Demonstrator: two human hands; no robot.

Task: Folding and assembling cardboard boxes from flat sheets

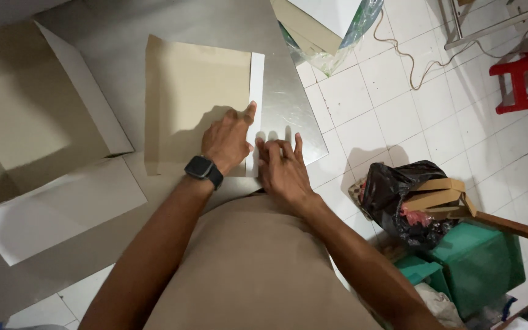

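Flat brown cardboard sheet (pixel 197 101), white-edged.

I'm in a small packing workshop: flat cardboard box blanks (pixel 198 101) on my metal surface (pixel 123 36), white tiled floor (pixel 398 116), red stool (pixel 524 79), black rubbish bag (pixel 392 189).

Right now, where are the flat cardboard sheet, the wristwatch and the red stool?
flat cardboard sheet (pixel 194 91), head view, brown middle.
wristwatch (pixel 200 167), head view, dark face.
red stool (pixel 524 76), head view, seat edge.
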